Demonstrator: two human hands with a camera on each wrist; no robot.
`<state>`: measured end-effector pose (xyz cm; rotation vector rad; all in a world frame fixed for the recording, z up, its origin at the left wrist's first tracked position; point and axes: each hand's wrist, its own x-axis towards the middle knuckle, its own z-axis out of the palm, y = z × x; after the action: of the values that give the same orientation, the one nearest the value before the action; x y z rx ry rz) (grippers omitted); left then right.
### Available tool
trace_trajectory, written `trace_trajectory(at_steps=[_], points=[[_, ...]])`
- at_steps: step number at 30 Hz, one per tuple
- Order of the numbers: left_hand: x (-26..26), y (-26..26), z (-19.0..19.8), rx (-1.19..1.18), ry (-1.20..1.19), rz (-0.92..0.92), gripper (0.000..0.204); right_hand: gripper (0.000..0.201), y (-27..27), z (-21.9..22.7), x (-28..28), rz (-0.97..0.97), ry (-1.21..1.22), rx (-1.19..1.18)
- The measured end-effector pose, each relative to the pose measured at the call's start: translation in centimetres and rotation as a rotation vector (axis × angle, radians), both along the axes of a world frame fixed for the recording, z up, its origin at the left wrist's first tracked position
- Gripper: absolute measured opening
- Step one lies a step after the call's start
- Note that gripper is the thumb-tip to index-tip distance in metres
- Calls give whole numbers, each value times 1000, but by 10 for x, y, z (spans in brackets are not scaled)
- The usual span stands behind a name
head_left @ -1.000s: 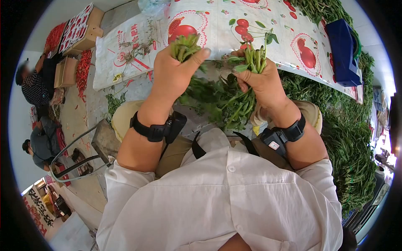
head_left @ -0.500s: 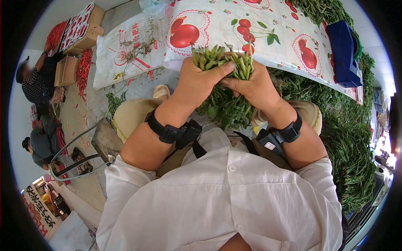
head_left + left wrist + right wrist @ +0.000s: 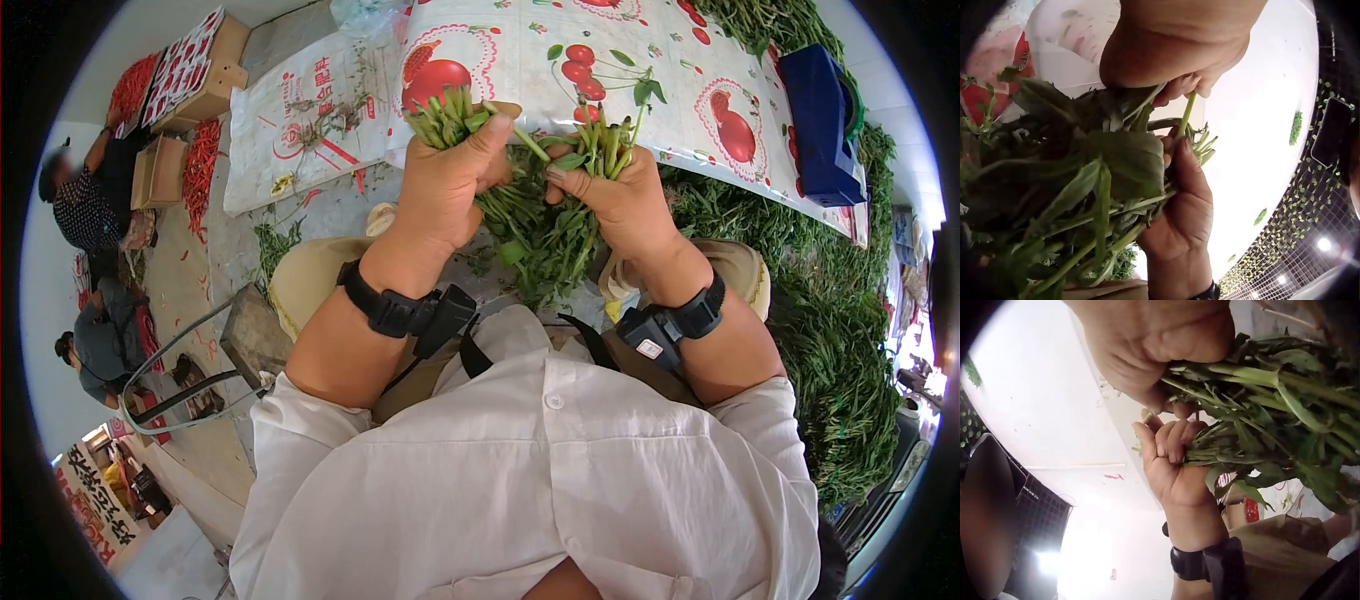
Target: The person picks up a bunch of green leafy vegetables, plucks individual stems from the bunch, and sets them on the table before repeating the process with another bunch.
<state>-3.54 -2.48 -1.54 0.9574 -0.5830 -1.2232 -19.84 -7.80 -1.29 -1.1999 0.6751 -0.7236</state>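
Note:
My left hand (image 3: pixel 437 190) grips a bunch of cut green stems (image 3: pixel 432 126), thumb laid across them. A second bunch (image 3: pixel 610 150) is held in my right hand (image 3: pixel 632 205), a little to the right. Between the hands slants a single stem (image 3: pixel 530 143), its lower end at my right thumb and fingers. Leafy tops (image 3: pixel 545 250) of the greens hang below both hands. In the left wrist view, fingertips of both hands meet around one stem (image 3: pixel 1185 115). The right wrist view shows the left hand (image 3: pixel 1175 472) with fingers curled round its stems.
A sheet printed with red fruit (image 3: pixel 680 100) covers the surface ahead. On it at the right stands a blue bin (image 3: pixel 815 125). Piled greens (image 3: pixel 830 350) lie along the right side. A white sack (image 3: pixel 300 130) and a metal-framed stool (image 3: pixel 255 335) are at the left; two people sit beyond.
The hands came together half a second ago, bunches side by side. Since then the left hand has drawn back left with its bunch, and a single stem now spans the gap.

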Motion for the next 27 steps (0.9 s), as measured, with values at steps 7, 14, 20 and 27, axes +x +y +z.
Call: trace_trajectory(at_steps=[7, 14, 20, 27], points=[[-6, 0, -1, -10, 63, -89, 26, 20, 9, -4, 4, -32, -19, -59], [-9, 1, 1, -7, -29, -106, 30, 19, 12, -1, 6, -29, 52, -77], [-10, 3, -2, -11, -56, -122, 31, 19, 13, -1, 8, -51, 30, -53], [-9, 1, -9, -107, -148, -45, 30, 18, 12, 0, 6, -60, 92, -182]])
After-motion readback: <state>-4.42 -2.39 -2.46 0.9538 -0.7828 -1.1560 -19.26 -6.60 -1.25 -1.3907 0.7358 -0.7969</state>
